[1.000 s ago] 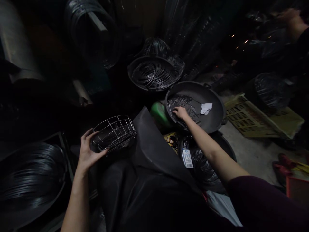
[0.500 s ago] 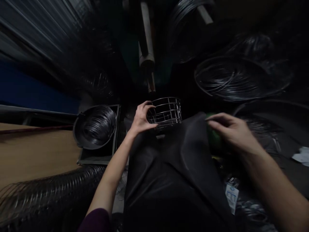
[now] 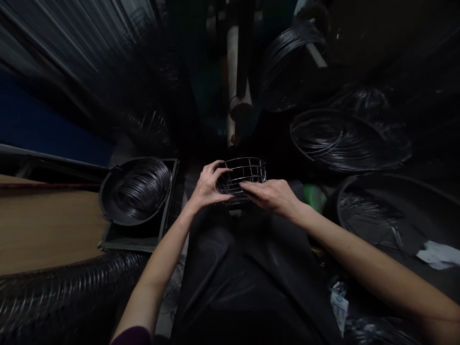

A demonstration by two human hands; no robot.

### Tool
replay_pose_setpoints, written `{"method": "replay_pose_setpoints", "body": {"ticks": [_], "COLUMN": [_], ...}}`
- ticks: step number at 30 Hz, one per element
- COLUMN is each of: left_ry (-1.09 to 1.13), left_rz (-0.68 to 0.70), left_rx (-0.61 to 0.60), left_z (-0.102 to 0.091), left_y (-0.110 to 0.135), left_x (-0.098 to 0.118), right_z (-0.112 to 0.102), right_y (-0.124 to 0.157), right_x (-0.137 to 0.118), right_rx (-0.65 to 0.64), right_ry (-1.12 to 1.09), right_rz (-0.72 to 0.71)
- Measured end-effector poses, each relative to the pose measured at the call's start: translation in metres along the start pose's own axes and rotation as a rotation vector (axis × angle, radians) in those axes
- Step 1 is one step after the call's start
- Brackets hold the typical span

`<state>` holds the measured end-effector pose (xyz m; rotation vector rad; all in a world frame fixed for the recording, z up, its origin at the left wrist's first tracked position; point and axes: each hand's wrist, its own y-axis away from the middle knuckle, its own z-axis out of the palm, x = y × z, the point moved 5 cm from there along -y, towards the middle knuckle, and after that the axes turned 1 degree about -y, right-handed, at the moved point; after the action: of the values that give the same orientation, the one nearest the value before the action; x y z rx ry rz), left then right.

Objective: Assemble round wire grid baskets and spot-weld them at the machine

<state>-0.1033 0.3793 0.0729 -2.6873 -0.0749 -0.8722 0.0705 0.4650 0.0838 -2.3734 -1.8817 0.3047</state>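
A round chrome wire basket (image 3: 241, 179) is held low at the centre of the frame, just above a black rubber apron (image 3: 247, 282) draped over the lap, and it appears to be steadied from both sides at once. The left hand (image 3: 207, 188) is curved around the basket's left side, with the fingers spread over the wires, while the right hand (image 3: 271, 196) is laid across its right side with the fingers extended; neither hand is wide open, but whether the right fingers are closed on a wire cannot be told. To the left of the hands, a round black pan (image 3: 104, 199) is tilted on a dark square tray (image 3: 138, 244), and a dense coil of dark wire (image 3: 142, 189) is leaned against its rim, seemingly so that the strands can be reached easily. A loose coil of black wire (image 3: 341, 141) is seen at the upper right, and a large black pan (image 3: 362, 225) holding scattered wire pieces and a crumpled white cloth (image 3: 439, 255) is cut off by the right edge. The basket's underside is hidden by the fingers and wires, so any contact with the apron cannot be confirmed, and much of the upper frame is lost in darkness
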Motion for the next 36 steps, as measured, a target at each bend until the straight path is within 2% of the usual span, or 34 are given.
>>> {"method": "replay_pose_setpoints", "body": {"ticks": [9,24,30,36], "left_ry": [0.02,0.079,0.087,0.077], "left_rz": [0.029,0.022,0.032,0.022], "left_rx": [0.033,-0.009,0.015,0.002], "left_z": [-0.017,-0.022,-0.023,-0.024], "left_y": [-0.025,-0.034,-0.051,-0.063], "left_x": [-0.008,-0.009,-0.012,-0.022], "right_z": [-0.017,-0.024,-0.024,-0.024], "right_y": [-0.035,-0.037,-0.045,-0.059], "right_x": [0.009,0.009,0.021,0.029], "right_rx": [0.096,0.119,0.081,0.052], "right_ry": [0.111,0.111,0.143,0.144], "right_rz": [-0.081,-0.103,-0.013,0.013]}}
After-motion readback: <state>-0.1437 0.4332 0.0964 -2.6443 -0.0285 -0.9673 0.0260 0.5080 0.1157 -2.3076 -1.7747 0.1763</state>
